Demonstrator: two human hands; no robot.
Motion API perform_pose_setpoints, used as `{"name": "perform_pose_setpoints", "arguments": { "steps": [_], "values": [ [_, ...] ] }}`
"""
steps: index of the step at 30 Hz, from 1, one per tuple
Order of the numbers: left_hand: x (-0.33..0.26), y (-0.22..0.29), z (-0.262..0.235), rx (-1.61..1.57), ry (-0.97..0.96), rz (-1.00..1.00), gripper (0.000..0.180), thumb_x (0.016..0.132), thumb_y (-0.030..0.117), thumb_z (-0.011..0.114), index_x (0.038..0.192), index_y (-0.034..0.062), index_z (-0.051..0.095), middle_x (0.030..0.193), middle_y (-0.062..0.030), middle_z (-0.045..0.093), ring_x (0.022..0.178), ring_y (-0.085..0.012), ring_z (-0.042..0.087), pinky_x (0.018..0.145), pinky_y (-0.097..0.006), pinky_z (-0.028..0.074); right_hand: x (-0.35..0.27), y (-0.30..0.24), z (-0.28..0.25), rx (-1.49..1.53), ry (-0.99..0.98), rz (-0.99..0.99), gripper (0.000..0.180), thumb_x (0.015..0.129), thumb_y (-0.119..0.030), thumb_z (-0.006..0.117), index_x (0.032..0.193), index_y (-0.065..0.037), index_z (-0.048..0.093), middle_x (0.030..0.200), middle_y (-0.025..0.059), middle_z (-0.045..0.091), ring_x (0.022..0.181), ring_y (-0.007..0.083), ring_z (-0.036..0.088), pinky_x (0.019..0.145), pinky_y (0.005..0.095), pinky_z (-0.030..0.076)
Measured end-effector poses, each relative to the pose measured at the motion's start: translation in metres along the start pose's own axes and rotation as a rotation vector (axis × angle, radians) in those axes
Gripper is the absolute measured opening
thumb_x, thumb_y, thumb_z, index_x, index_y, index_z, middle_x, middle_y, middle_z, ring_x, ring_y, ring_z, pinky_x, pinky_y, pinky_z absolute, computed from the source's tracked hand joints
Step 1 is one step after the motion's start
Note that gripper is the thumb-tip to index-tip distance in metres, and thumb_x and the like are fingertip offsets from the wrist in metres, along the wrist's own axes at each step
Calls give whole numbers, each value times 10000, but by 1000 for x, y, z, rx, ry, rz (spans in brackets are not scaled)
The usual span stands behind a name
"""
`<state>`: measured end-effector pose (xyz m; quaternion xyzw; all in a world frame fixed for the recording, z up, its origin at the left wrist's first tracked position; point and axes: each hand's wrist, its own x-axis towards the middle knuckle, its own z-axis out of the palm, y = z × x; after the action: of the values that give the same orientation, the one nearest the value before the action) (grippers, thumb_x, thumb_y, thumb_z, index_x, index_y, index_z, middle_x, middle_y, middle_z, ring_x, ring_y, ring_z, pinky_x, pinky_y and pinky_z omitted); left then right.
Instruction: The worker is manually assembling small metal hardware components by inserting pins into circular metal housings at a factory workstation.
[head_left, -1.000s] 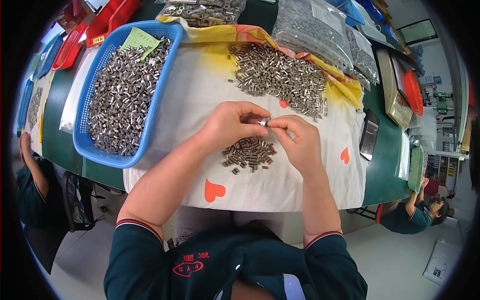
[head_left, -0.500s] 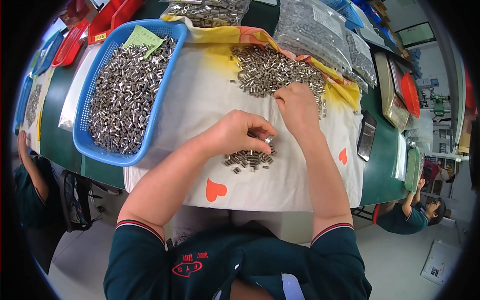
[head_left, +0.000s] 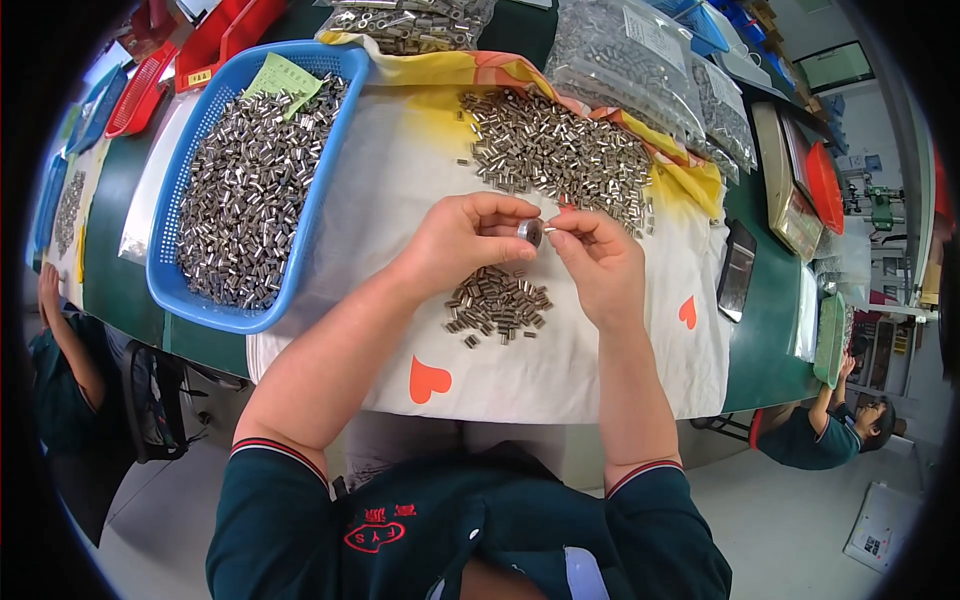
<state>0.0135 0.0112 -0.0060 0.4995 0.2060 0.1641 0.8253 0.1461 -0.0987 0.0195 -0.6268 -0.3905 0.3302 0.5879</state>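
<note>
My left hand [head_left: 462, 240] is closed on a round metal piece [head_left: 530, 232], its ring-shaped end turned toward the right. Close beside that end, my right hand [head_left: 602, 255] pinches a small metal sleeve [head_left: 549, 230]; whether the two parts touch I cannot tell. Just below the hands lies a small pile of short metal sleeves [head_left: 500, 308] on the white cloth [head_left: 375, 180]. A larger heap of similar sleeves [head_left: 560, 150] spreads beyond my hands, by the cloth's yellow and orange far edge.
A blue basket [head_left: 308, 225] full of metal sleeves stands at the left. Clear bags of parts [head_left: 630, 75] lie at the back. Right of the cloth is a dark phone [head_left: 736, 270] on the green table [head_left: 770, 345]. Other people work at far left and far right.
My right hand has come back from the larger heap with a sleeve and meets my left hand. The left has moved up, away from the small pile, still holding the round piece.
</note>
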Motion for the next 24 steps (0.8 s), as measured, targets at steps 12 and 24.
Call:
{"name": "perform_pose_setpoints", "arguments": {
  "steps": [12, 24],
  "values": [
    [-3, 3, 3, 134, 6, -3, 325, 724, -44, 644, 1039, -48, 564, 840, -52, 609, 756, -91, 584, 687, -214, 497, -5, -5, 4, -513, -44, -240, 103, 722, -14, 621, 823, -24, 611, 764, 50, 587, 690, 131, 548, 601, 246, 435],
    [-6, -3, 5, 362, -106, 14, 323, 688, 83, 727, 982, 8, 616, 781, -5, 601, 716, -54, 541, 665, -207, 466, 3, -4, -24, -359, -136, 70, 134, 698, -62, 653, 822, -36, 611, 749, 23, 576, 624, 100, 504, 571, 212, 417]
  ]
}}
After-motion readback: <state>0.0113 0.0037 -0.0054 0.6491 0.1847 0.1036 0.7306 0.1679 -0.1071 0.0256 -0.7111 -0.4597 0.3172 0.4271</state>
